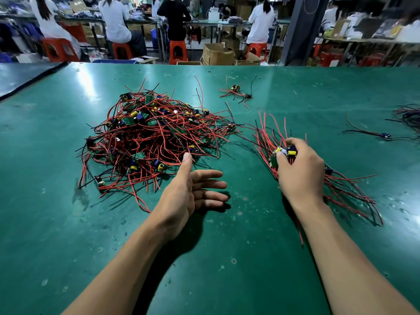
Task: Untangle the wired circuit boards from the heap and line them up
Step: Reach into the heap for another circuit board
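A big heap of small green circuit boards with red and black wires [150, 137] lies tangled on the green table [227, 258], left of centre. My left hand [193, 192] hovers just right of the heap's near edge, fingers straight, palm turned right, holding nothing. My right hand [300, 169] grips a bunch of sorted boards [284, 153]. Their wires fan out above the hand and below right onto the table [350, 192].
A small cluster of boards with wires [236, 92] lies at the back centre. A single wired board [385, 135] and another dark tangle [409, 114] lie at the right edge. Beyond the table's far edge people sit on red stools among cardboard boxes [218, 54].
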`<state>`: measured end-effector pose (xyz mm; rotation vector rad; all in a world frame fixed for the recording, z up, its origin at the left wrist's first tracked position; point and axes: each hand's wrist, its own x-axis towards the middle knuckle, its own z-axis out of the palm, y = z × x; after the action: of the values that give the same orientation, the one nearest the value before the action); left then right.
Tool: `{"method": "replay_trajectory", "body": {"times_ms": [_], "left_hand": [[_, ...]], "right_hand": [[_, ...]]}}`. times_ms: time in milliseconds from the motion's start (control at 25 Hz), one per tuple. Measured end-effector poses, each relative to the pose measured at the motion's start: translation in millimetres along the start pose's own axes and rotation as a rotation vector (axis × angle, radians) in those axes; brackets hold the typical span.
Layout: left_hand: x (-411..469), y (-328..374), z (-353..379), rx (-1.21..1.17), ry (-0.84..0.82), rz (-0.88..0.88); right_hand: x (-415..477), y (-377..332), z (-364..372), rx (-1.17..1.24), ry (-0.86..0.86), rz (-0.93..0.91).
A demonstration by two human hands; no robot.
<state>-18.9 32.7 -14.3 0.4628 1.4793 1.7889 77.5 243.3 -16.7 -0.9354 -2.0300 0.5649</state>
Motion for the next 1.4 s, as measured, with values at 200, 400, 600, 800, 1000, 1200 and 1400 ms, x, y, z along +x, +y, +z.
{"method": "replay_trajectory", "body": {"times_ms": [200,400,600,800,1000,1200,1400], "left_hand": [[-1.1,-0.1,0.2,0.003,-0.002,0.004],[-0.7,0.1,0.7,0.008,0.003,0.005],[1.0,0.1,0.9,0.001,0.011,0.004],[0.4,-0.5,0.6,0.001,0.009,0.007],[0.2,0.1,1.4,-0.002,0.012,0.008],[-0.7,0.8,1.1,-0.01,0.017,0.005],[-1.5,1.1,1.7,-0.019,0.021,0.009]], "right_hand": [[2.4,0.9,-11.1,-0.087,0.114,0.054],[7.8,11.4,-19.7,-0.367,-0.169,0.219],[3.9,7.4,-13.8,-0.476,-0.447,0.224],[4.5,6.5,-13.5,-0.505,-0.348,0.179],[1.1,4.4,-7.8,-0.487,-0.246,0.137],[2.3,5.3,-10.0,-0.54,-0.274,0.147],[1.9,7.8,-7.9,-0.433,-0.334,0.205]]}}
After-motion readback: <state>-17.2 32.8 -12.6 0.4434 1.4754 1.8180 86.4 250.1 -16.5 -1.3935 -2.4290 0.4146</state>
